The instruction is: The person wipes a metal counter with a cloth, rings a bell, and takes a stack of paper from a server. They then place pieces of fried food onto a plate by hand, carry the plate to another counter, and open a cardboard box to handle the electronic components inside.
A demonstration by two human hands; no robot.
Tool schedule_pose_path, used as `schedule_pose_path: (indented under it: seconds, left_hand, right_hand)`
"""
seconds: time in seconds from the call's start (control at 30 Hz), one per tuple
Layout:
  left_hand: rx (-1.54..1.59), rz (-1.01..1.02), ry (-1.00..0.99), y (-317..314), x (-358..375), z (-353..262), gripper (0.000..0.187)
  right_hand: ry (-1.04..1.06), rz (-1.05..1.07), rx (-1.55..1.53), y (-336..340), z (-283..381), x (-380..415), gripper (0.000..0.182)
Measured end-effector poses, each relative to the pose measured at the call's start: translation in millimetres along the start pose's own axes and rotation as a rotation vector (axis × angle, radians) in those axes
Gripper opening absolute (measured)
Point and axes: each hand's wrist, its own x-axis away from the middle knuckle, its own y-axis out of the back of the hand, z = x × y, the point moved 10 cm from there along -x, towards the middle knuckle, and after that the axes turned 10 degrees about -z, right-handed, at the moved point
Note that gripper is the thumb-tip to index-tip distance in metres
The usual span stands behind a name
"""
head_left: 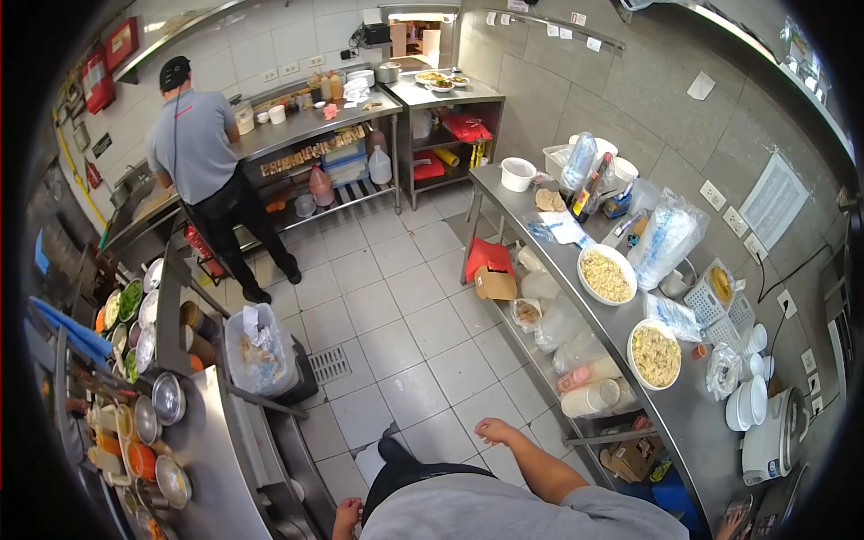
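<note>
My right hand [492, 431] hangs over the tiled floor in front of my body, its fingers loosely bent and a little apart, with nothing in it. Low at the bottom edge, my left hand [348, 517] hangs by my side with its fingers curled in; I see nothing in it. Both hands are apart from the counters. To the right, a white bowl of chopped pale food [654, 354] stands on the steel table [585, 310], and a second similar bowl [607, 274] is farther along it.
A co-worker [196, 135] in a grey shirt stands at the back-left counter. A lined bin [259, 355] stands beside the left counter [202, 468], which holds metal bowls [168, 399]. Plastic bags and containers fill the right table's lower shelf. Part of another hand [736, 515] shows at bottom right.
</note>
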Motion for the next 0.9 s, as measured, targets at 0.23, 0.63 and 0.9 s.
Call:
schedule_pose_path:
  seconds: [0.23,0.63,0.9]
  left_hand:
    - [-0.101,-0.09,0.127,11.6,-96.7,-4.5,0.026]
    - [-0.633,0.136,-0.408,8.6,-451.6,-325.7,0.029]
    - [0.067,0.111,-0.468,-84.2,-490.2,-721.8,0.031]
  right_hand:
    - [-0.034,0.084,0.122,26.7,38.8,-80.6,0.037]
    - [-0.142,-0.42,-0.407,231.0,109.9,-158.8,0.029]
    - [-0.447,-0.091,-0.326,186.7,128.6,-251.1,0.017]
